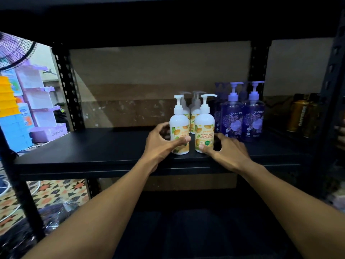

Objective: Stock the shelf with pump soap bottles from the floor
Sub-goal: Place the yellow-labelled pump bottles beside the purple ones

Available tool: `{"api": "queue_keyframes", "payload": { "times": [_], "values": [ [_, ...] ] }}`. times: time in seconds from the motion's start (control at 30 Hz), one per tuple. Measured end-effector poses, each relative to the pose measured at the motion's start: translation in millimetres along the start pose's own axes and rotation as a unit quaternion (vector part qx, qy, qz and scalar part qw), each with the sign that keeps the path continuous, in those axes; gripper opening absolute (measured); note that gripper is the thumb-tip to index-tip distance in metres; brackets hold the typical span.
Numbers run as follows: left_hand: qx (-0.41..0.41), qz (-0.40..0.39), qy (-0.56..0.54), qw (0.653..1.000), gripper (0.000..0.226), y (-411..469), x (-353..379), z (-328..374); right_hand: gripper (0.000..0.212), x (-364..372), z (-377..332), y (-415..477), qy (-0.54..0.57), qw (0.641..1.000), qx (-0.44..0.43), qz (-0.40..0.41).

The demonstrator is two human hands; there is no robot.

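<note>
- Currently the left white bottle (179,126) and the right white bottle (204,124), pump-topped with orange fruit labels, are standing upright, side by side, near the front of the black shelf (93,146).
- The left hand (160,144) is curling its grip round the left one; the right hand (227,148) is wrapping the right one.
- The shelf is carrying four white bottles, counting two rear bottles (195,107), with two purple pump bottles (231,118) just beside them.

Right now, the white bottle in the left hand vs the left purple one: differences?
The white bottle is opaque with an orange fruit label; the purple bottle is translucent with a lavender print. The left hand grips the white bottle; the purple bottle stands untouched. The white bottle's pump is white, the purple bottle's lilac. Both stand upright on the black shelf.
</note>
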State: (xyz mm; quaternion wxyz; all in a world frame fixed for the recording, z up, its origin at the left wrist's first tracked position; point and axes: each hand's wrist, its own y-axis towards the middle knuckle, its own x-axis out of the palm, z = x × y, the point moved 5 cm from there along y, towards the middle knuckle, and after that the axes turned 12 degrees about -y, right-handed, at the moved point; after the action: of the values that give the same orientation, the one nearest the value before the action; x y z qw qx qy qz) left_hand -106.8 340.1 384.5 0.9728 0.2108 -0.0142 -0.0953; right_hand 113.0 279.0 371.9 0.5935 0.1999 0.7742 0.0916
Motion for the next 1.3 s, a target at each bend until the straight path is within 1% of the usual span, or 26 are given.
{"api": "queue_keyframes", "payload": {
  "times": [0.03, 0.13, 0.17, 0.33, 0.5, 0.67, 0.97, 1.13, 1.2, 1.3],
  "values": [
    [-0.006, -0.001, -0.001, 1.0, 0.087, -0.5, -0.3, -0.7, 0.075, 0.0, 0.0, 0.4, -0.001, 1.0, 0.003, 0.0],
    [-0.016, 0.0, -0.003, 1.0, 0.065, 0.3, -1.6, -3.0, 0.076, -0.4, -0.7, 0.7, -0.002, 1.0, 0.011, -0.003],
    [-0.018, 0.0, -0.004, 1.0, 0.063, 1.1, -2.3, -3.6, 0.076, -0.3, -1.0, 1.6, -0.003, 1.0, 0.011, -0.003],
    [-0.031, -0.008, -0.02, 0.999, 0.066, 4.6, -4.9, -7.5, 0.078, 1.0, 0.7, 2.6, 0.011, 1.0, 0.02, -0.002],
    [-0.018, -0.008, 0.018, 1.0, 0.066, 3.4, -2.2, -6.7, 0.079, 1.6, -0.2, 2.5, 0.012, 1.0, 0.025, -0.01],
    [-0.037, -0.014, -0.003, 0.999, 0.064, 5.5, -3.6, -8.5, 0.081, 2.2, 0.9, 3.5, 0.01, 1.0, 0.027, -0.009],
    [-0.04, -0.032, 0.008, 0.999, 0.074, 7.2, -1.8, -11.4, 0.077, 0.7, -2.4, -0.1, 0.005, 1.0, 0.027, -0.009],
    [-0.041, -0.03, 0.016, 0.999, 0.071, 6.8, -1.8, -10.4, 0.081, -0.2, -3.4, 0.1, 0.009, 0.999, 0.028, -0.035],
    [-0.043, -0.035, 0.016, 0.998, 0.071, 6.5, -0.3, -9.2, 0.081, -2.5, -3.5, -0.1, 0.028, 0.998, 0.033, -0.038],
    [-0.052, -0.052, 0.024, 0.997, 0.073, 7.0, 3.2, -7.8, 0.086, -6.2, -3.4, -0.5, 0.146, 0.988, 0.045, 0.0]
  ]
}}
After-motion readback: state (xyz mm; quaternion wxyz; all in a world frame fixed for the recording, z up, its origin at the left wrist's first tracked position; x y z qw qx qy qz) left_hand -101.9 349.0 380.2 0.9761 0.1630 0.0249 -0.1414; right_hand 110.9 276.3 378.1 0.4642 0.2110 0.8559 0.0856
